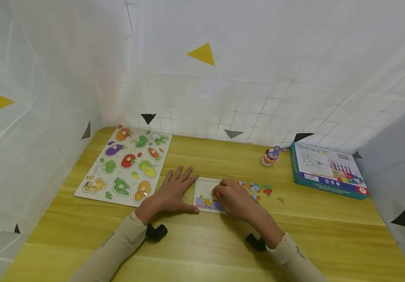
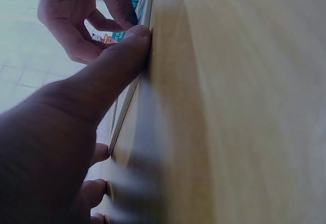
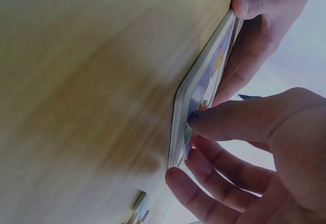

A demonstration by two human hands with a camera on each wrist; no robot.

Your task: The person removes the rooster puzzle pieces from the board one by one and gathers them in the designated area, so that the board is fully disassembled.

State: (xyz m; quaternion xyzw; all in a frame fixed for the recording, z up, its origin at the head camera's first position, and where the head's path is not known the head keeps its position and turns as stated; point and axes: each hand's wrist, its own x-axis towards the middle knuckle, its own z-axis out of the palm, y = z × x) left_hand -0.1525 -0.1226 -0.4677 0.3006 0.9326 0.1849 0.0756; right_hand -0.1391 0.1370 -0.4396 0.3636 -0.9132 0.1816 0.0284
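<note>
Pinching puzzle piece [image 1: 218,194] at right hand's [image 1: 236,199] fingertips [image 3: 204,123].

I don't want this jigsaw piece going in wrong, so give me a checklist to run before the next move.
1. Tray steadied: ok, the left hand touches its edge with thumb and fingertip.
2. Piece under control: ok, pinched by the right hand.
3. Piece fully seated: cannot tell, the fingers cover most of it.
4. Clear head view of the tray's right part: not ok, the right hand hides it.
5. Room left in the tray: ok, a bare area shows above the pieces along its near edge.
6. Loose pieces at hand: ok, they lie on the table right of the tray.
</note>
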